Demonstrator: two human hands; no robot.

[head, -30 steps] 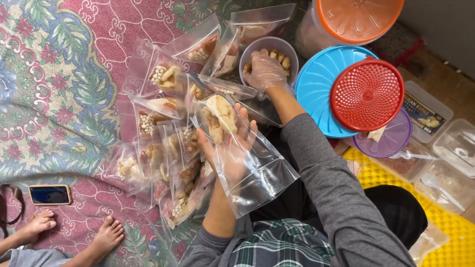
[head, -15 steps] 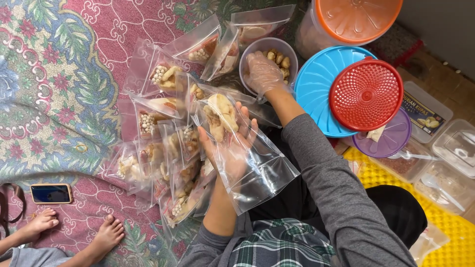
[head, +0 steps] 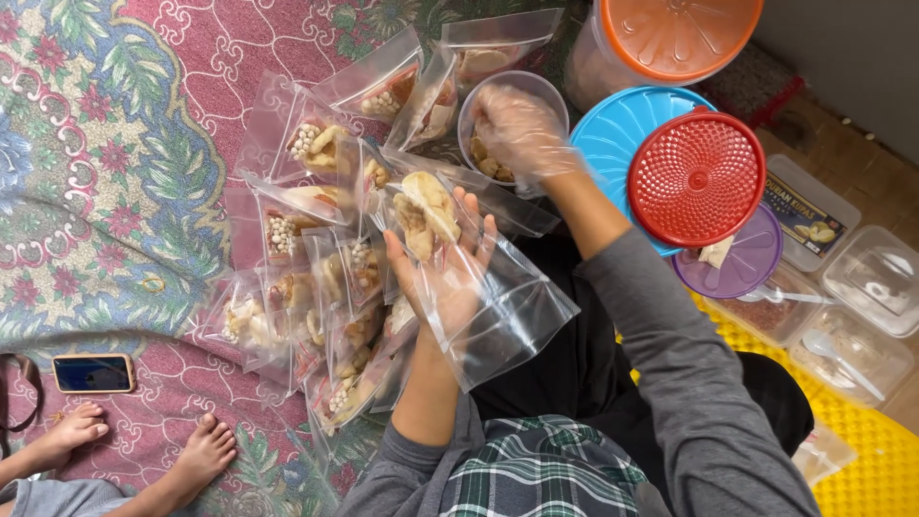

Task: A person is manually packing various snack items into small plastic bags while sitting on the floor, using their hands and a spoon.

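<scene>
My left hand [head: 442, 268] lies palm up under a clear zip bag [head: 479, 297] and holds it; pale snack pieces sit in the bag's far end. My right hand [head: 517, 129], in a thin clear plastic glove, reaches into a small clear bowl [head: 479, 105] of brown snack pieces, fingers bunched over them. Whether it grips a piece I cannot tell. Several filled zip bags [head: 316, 278] lie spread on the patterned rug left of my left hand.
Blue lid [head: 613, 144], red perforated lid [head: 697, 177] and purple lid [head: 742, 263] stack at right. An orange-lidded tub [head: 670, 33] stands behind. Clear containers [head: 876, 278] sit on a yellow mat. A phone [head: 93, 373] and another person's bare feet [head: 191, 460] are at lower left.
My right hand has pushed a little further into the bowl. My left hand and its bag have hardly moved.
</scene>
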